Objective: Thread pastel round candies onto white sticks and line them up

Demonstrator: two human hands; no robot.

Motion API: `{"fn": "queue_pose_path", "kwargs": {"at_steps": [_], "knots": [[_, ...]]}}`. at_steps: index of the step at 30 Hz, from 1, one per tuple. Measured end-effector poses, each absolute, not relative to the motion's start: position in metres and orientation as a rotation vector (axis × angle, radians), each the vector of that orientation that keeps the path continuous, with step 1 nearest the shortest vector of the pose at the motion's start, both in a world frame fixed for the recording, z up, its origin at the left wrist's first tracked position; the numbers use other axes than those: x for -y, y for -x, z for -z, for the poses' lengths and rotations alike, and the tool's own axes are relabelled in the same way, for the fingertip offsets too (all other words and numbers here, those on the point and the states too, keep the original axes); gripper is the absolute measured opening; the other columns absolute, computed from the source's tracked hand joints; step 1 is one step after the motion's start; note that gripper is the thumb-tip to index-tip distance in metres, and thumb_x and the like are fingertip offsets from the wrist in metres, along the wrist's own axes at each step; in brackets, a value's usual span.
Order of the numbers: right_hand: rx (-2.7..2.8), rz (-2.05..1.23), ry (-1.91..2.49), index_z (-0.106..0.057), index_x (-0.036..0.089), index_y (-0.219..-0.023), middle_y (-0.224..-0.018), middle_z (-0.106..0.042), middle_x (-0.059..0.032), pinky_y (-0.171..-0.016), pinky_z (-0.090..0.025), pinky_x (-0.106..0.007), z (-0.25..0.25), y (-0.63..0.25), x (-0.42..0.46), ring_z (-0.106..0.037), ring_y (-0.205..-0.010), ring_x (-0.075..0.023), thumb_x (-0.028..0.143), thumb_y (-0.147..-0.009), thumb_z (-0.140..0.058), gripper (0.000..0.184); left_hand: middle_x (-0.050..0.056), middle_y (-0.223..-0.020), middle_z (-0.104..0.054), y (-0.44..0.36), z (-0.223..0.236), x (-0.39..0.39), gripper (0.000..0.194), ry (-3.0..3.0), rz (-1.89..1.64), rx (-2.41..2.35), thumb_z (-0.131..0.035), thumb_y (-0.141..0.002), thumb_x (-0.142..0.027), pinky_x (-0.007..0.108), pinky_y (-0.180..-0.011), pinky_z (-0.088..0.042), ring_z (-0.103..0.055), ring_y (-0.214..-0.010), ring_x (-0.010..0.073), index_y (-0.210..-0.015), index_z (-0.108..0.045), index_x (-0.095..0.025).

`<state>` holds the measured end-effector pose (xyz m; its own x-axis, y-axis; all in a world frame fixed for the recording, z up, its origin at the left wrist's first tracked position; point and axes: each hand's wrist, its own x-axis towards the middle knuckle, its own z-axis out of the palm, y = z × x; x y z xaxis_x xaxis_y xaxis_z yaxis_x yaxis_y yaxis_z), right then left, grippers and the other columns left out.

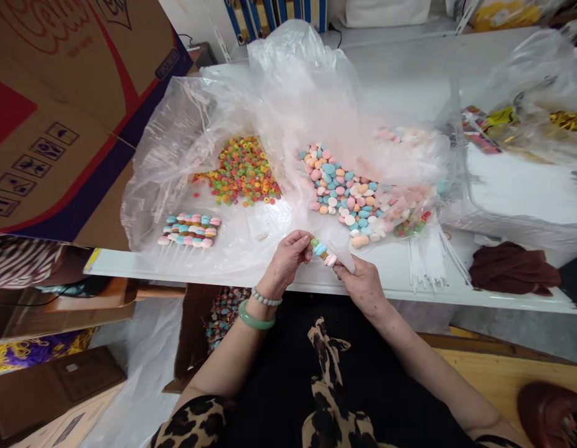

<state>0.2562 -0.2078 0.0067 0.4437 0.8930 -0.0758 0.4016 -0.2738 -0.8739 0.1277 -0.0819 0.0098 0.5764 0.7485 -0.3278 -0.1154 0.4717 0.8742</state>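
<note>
A short candy skewer [321, 250] threaded with green, blue, brownish and pink-white sweets is held between my two hands over the table's front edge. My left hand [292, 252], with bracelets at the wrist, pinches its upper end by the green piece. At the lower, pink-and-white end, my right hand [363, 283] is closed; a thin whitish, see-through sheet [345, 256] rises beside its thumb. The fingers hide the skewer's stick. Several finished candy skewers [190, 230] lie side by side at the left. Behind my hands are small coloured ring candies [246, 171] and pastel oval candies [344, 193].
Clear plastic bags [307, 81] spread across the white table [251, 270]. White sticks [426, 258] and a brown cloth [512, 267] lie at the right. A large carton [64, 124] stands at the left. Below the table, a box holds more skewers [225, 314].
</note>
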Motion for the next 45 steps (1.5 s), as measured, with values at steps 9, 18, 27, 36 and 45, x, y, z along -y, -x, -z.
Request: {"fn": "queue_pose_path", "kwargs": {"at_steps": [9, 18, 27, 36, 45], "knots": [[1.202, -0.787, 2.107, -0.07, 0.024, -0.083, -0.075, -0.069, -0.002, -0.064, -0.037, -0.026, -0.001, -0.269, 0.197, -0.061, -0.074, -0.0201, 0.034, -0.082, -0.052, 0.02, -0.007, -0.054, -0.047, -0.129, -0.006, 0.079, 0.014, -1.316, -0.794, -1.115, -0.062, -0.078, -0.029, 0.021, -0.044, -0.034, -0.045, -0.043, 0.0072, -0.085, -0.062, -0.018], [0.646, -0.929, 1.944, -0.067, 0.018, -0.077, -0.055, -0.057, 0.0031, -0.051, -0.037, -0.025, 0.006, -0.292, 0.216, -0.05, -0.051, -0.0138, 0.031, -0.068, -0.06, 0.018, 0.004, -0.086, -0.062, -0.147, -0.006, 0.09, 0.014, -2.428, -0.411, -1.162, -0.047, -0.093, -0.025, 0.028, -0.065, -0.041, -0.06, -0.076, 0.0168, -0.093, -0.06, -0.021], [0.457, -1.009, 1.799, -0.058, 0.018, -0.069, -0.05, -0.052, 0.0051, -0.041, -0.032, -0.023, 0.005, -0.291, 0.216, -0.04, -0.042, -0.0095, 0.031, -0.063, -0.064, 0.015, 0.006, -0.089, -0.059, -0.153, 0.019, 0.083, 0.019, -2.773, 0.045, -1.01, -0.037, -0.095, -0.016, 0.03, -0.061, -0.036, -0.057, -0.074, 0.0186, -0.098, -0.055, -0.019], [0.611, -0.946, 1.835, -0.061, 0.019, -0.07, -0.053, -0.052, 0.0047, -0.047, -0.034, -0.024, 0.004, -0.289, 0.224, -0.044, -0.048, -0.0114, 0.031, -0.068, -0.062, 0.012, 0.0, -0.072, -0.058, -0.149, 0.01, 0.068, 0.01, -2.036, -0.371, -1.04, -0.053, -0.086, -0.027, 0.026, -0.059, -0.037, -0.053, -0.063, 0.0132, -0.079, -0.054, -0.02], [1.01, -0.793, 1.909, -0.067, 0.02, -0.075, -0.06, -0.055, 0.0023, -0.057, -0.038, -0.025, -0.003, -0.273, 0.221, -0.051, -0.059, -0.0154, 0.036, -0.079, -0.056, 0.02, -0.003, -0.057, -0.056, -0.137, -0.006, 0.08, 0.032, -0.962, -0.317, -0.71, -0.068, -0.077, -0.043, 0.019, -0.041, -0.029, -0.048, -0.041, 0.0065, -0.076, -0.05, -0.017]]}}
